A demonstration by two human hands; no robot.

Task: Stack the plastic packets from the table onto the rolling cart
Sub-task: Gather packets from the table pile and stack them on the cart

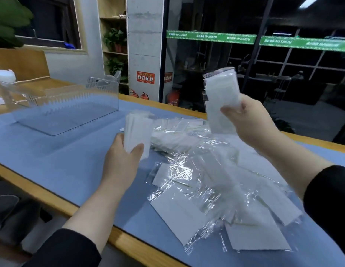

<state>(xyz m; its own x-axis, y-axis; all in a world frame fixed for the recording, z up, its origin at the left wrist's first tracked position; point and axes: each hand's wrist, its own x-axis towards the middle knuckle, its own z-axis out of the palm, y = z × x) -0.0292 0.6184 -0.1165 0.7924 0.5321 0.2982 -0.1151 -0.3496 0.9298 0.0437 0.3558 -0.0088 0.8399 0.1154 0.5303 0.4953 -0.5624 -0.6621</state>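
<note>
Several clear plastic packets with white inserts lie in a loose pile on the blue mat. My left hand grips a small bundle of white packets, held upright just above the mat, left of the pile. My right hand holds a second bundle of packets raised high above the pile's far side. No rolling cart is in view.
A clear plastic bin stands on the blue mat at the back left. The wooden table edge runs diagonally along the near side. A white bottle sits far left. Fire extinguishers stand beyond the table.
</note>
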